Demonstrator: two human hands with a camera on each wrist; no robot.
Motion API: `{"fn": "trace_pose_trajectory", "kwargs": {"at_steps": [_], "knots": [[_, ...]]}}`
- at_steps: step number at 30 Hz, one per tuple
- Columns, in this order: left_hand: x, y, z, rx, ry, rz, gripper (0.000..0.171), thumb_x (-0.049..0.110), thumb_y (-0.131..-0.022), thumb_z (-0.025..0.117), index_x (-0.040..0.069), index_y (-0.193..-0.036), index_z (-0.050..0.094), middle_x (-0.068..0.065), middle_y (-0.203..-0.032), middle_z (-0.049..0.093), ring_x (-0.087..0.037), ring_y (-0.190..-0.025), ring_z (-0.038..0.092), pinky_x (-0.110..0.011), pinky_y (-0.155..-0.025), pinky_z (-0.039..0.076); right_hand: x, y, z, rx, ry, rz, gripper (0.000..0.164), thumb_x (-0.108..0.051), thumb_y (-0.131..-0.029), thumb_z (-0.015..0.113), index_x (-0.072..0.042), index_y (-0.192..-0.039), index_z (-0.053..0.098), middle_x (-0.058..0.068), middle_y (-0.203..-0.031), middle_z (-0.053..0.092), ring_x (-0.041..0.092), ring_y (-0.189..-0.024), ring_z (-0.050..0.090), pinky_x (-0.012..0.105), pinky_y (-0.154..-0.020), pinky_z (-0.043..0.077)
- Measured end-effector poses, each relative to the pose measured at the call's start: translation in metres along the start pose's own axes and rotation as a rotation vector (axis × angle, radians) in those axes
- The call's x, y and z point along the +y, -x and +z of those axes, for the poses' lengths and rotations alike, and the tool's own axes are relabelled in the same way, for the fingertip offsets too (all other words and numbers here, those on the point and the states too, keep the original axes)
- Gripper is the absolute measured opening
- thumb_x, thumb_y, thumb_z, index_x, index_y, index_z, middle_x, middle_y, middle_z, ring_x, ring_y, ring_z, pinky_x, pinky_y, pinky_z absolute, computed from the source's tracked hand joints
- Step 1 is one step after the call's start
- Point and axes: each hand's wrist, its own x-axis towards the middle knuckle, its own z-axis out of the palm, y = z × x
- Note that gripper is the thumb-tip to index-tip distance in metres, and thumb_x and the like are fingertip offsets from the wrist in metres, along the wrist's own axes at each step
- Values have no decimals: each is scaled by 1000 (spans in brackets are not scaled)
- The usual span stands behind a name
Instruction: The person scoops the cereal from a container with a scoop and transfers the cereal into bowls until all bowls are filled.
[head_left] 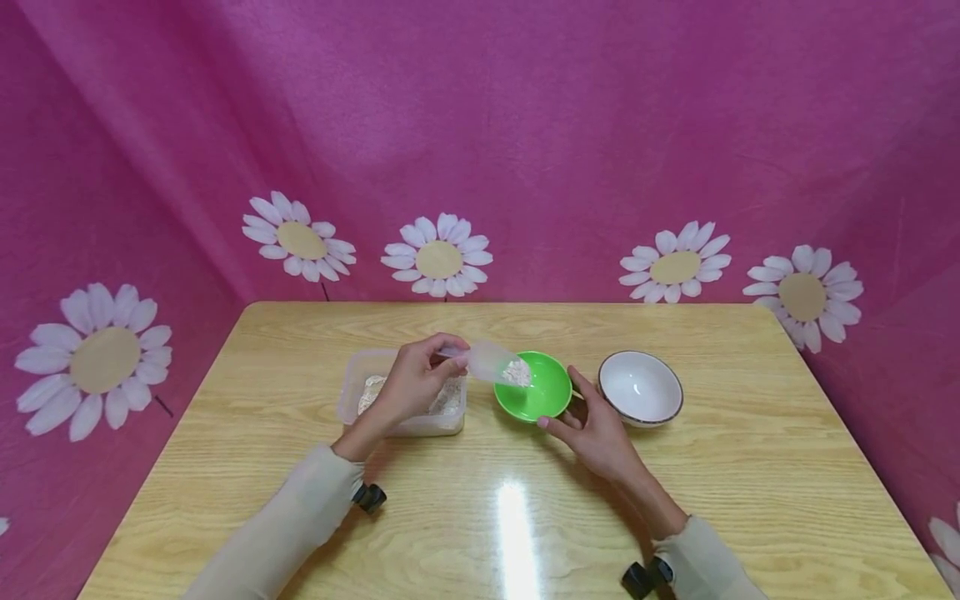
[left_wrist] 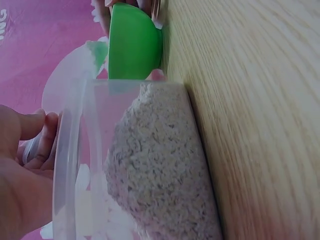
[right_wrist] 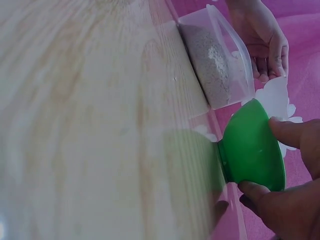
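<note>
Daisy-print cloth (head_left: 525,150) backs your wood-grain table (head_left: 420,525). Above a translucent tub (head_left: 431,427) of grainy meal (left_wrist: 165,160), your left hand (head_left: 414,375) pinches a frosted scoop (head_left: 487,361) over the green bowl (head_left: 553,388) your spread right hand (head_left: 598,435) grips, beside a glazed white bowl (head_left: 640,386).

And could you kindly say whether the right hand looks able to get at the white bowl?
Probably yes, if the right hand first lets go of the green bowl: the white bowl sits close beside that hand, with nothing over it.

Glossy green bowl (right_wrist: 254,147), smooth translucent plastic tub (head_left: 423,428), shiny wood-grained table (head_left: 435,525)
</note>
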Motion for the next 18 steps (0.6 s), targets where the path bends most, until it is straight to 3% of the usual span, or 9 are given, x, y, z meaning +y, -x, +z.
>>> {"fn": "trace_pose_trajectory", "kwargs": {"at_steps": [6,10,13,18], "knots": [[3,-3,5,-31,-59,44,18,11,-105,70,3,-120,74,-14,-104,80,-22,-91,79,-26,-78,62,1,-1,-1,-7,-20,7,97,-11,-97,81,3,-169,16,29,-170,34,43,-150,50,35,-112,50],[8,-6,7,-64,-122,100,18,10,-105,69,1,-120,73,-13,-101,80,-30,-91,78,-25,-75,59,0,-1,-1,-12,-40,2,97,-8,-97,80,4,-169,16,29,-169,34,44,-150,50,34,-112,50],[14,-8,7,-97,-203,155,18,10,-106,67,1,-121,73,-11,-101,78,-31,-89,75,-25,-73,55,0,-1,-1,-12,-45,1,97,-8,-97,80,5,-169,16,29,-169,34,44,-150,50,32,-111,51],[27,-12,7,-142,-387,295,17,9,-107,66,0,-119,74,-9,-107,76,-18,-87,68,-28,-77,57,0,-3,-1,-12,-41,7,96,-8,-97,80,5,-169,17,29,-169,34,44,-149,50,33,-111,51]]}}
